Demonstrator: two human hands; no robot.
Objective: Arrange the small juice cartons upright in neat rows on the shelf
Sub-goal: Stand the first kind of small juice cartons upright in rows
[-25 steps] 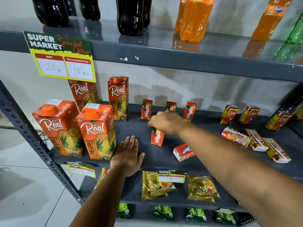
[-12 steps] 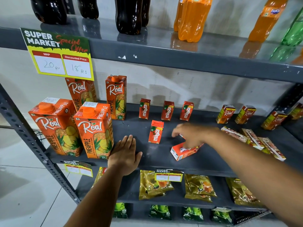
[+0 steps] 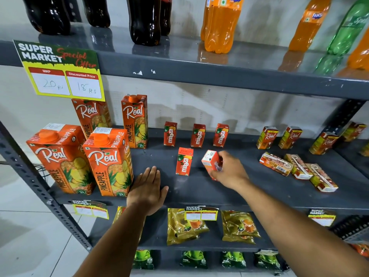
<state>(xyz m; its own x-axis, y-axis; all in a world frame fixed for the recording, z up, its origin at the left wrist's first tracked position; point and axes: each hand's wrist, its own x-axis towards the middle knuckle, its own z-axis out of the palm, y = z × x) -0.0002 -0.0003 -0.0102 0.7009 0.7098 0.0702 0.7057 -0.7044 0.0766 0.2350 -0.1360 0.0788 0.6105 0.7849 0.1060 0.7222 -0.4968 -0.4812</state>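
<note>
Three small red Maaza cartons [image 3: 197,135] stand upright in a row at the back of the grey shelf [image 3: 199,190]. A fourth Maaza carton [image 3: 184,161] stands upright in front of them. My right hand [image 3: 229,170] grips a fifth small red carton [image 3: 210,160], tilted, just right of the fourth one and slightly above the shelf. My left hand [image 3: 147,188] lies flat, fingers spread, on the shelf's front edge. To the right, three small Real cartons [image 3: 297,169] lie on their sides, and several others [image 3: 279,137] stand upright behind them.
Four tall Real pineapple cartons [image 3: 108,162] stand at the left of the shelf. A price sign [image 3: 61,70] hangs from the upper shelf, which carries soda bottles [image 3: 219,23]. Tea pouches [image 3: 238,226] lie on the shelf below.
My right hand set one Maaza carton upright in the front row, moved right to a carton lying flat, took hold of it and lifted it. My left hand stayed put.
</note>
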